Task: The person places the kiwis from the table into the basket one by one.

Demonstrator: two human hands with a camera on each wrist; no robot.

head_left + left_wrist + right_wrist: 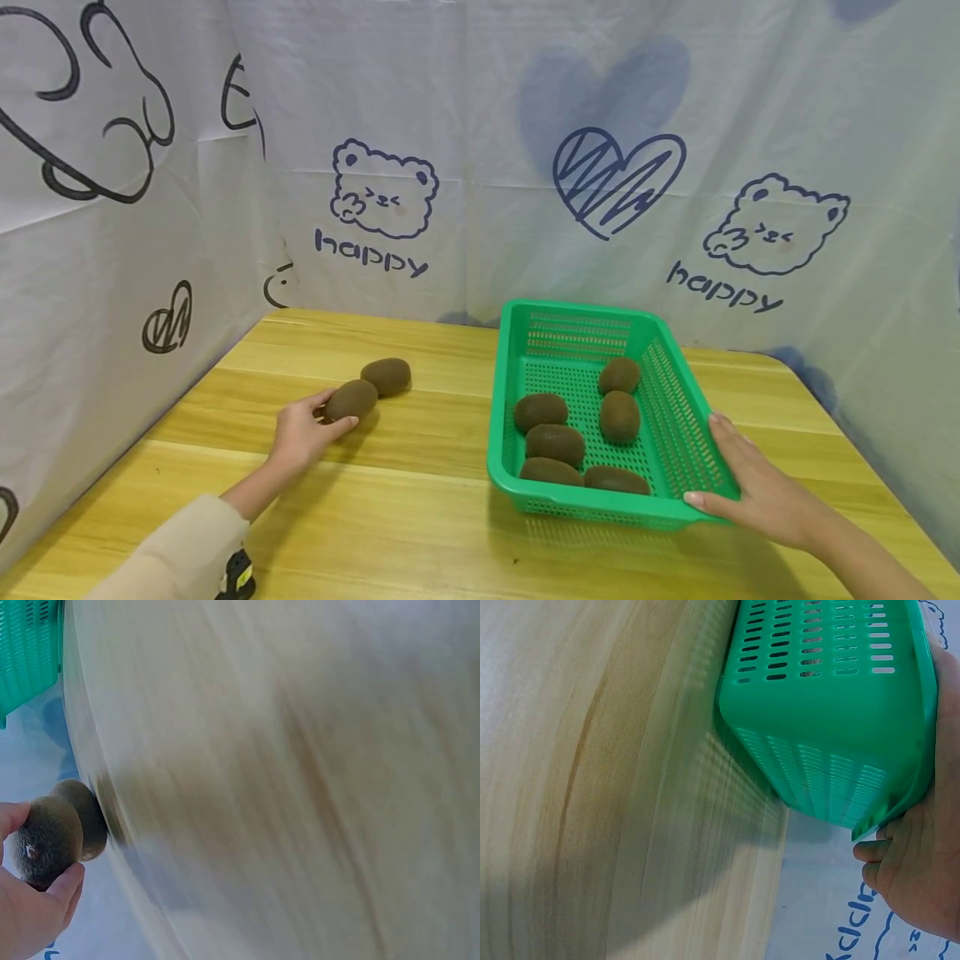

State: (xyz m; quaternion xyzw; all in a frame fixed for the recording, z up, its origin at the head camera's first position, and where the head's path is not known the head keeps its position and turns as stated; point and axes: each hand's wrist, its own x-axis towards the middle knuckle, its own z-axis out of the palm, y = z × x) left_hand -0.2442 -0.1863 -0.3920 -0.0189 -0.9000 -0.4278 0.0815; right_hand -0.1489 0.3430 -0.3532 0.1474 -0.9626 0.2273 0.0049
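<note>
My left hand (302, 433) pinches a brown kiwi (351, 401) between thumb and fingers; in the left wrist view the held kiwi (46, 838) shows its stem end. Right behind it a second kiwi (386, 377) sits on the table. At the near right corner of a green plastic basket (592, 493), my right hand (765, 492) grips the rim, thumb on the front edge and fingers along the right side. In the right wrist view, fingertips (870, 851) curl under that rim. Several kiwis (555, 444) lie inside the basket, mostly at its left and near end.
The wooden table (420, 517) carries everything. Behind it hangs a pale cloth (487, 167) printed with hearts and bears, and another patterned cloth (90, 275) runs along the left side. A dark strapped device (238, 575) is on the left wrist, below the sleeve (187, 542).
</note>
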